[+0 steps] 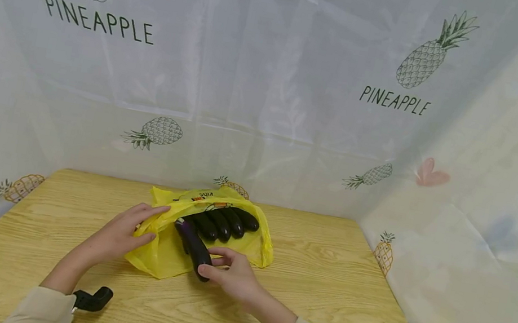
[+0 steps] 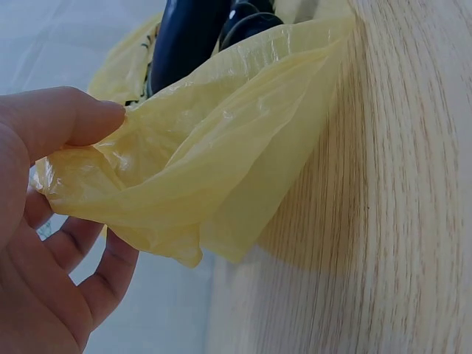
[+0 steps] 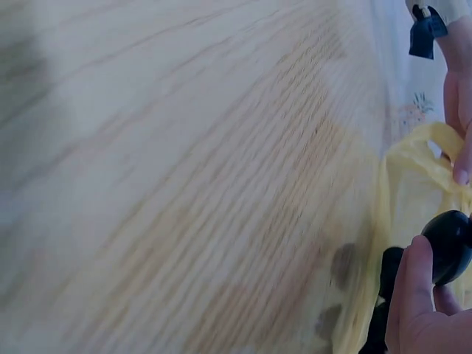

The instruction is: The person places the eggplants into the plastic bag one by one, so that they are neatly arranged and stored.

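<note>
A yellow plastic bag (image 1: 161, 251) lies on the wooden table with its mouth spread toward me. My left hand (image 1: 121, 232) pinches the bag's left edge between thumb and fingers; the left wrist view shows the thin film (image 2: 221, 140) bunched there. With its thumb and fingers, my right hand (image 1: 234, 277) holds the near end of a dark purple eggplant (image 1: 193, 246), which slants across the bag's opening. Behind it, several more eggplants (image 1: 231, 221) lie side by side inside the bag. In the right wrist view, the held eggplant (image 3: 448, 247) shows its rounded end.
The wooden table (image 1: 320, 286) reaches back to a hanging sheet (image 1: 262, 82) printed with pineapples. Another sheet (image 1: 485, 222) bounds the right side. Black wrist mounts (image 1: 93, 298) stick out near both sleeves.
</note>
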### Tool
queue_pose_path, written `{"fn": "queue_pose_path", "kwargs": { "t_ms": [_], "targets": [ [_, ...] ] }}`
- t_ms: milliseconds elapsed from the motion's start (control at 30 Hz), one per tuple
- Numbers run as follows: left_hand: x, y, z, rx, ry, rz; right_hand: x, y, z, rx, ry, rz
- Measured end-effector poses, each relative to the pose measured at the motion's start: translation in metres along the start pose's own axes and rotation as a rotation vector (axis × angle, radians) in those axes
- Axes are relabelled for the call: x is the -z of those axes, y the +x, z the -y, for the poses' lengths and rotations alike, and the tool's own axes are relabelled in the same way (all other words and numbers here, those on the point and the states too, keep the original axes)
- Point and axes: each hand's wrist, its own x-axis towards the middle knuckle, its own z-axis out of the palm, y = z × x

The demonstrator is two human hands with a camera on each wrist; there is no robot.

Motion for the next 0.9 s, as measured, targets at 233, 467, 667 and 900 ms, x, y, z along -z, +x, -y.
{"fn": "queue_pose_path", "kwargs": {
  "t_ms": [233,467,667,900],
  "targets": [
    [0.002,-0.001,-0.002,-0.007,0.000,-0.008,-0.020,0.009,0.001,0.013,0.032,-0.027],
    [0.002,0.000,0.001,0.003,-0.005,0.000,-0.031,0.020,0.003,0.015,0.020,-0.038],
    [0.002,0.000,0.001,-0.001,-0.014,-0.006,-0.040,0.025,0.001,0.040,0.006,-0.048],
    [0.002,0.000,0.002,0.004,-0.015,-0.004,-0.052,0.032,-0.004,0.035,-0.001,-0.089]
  ]
}}
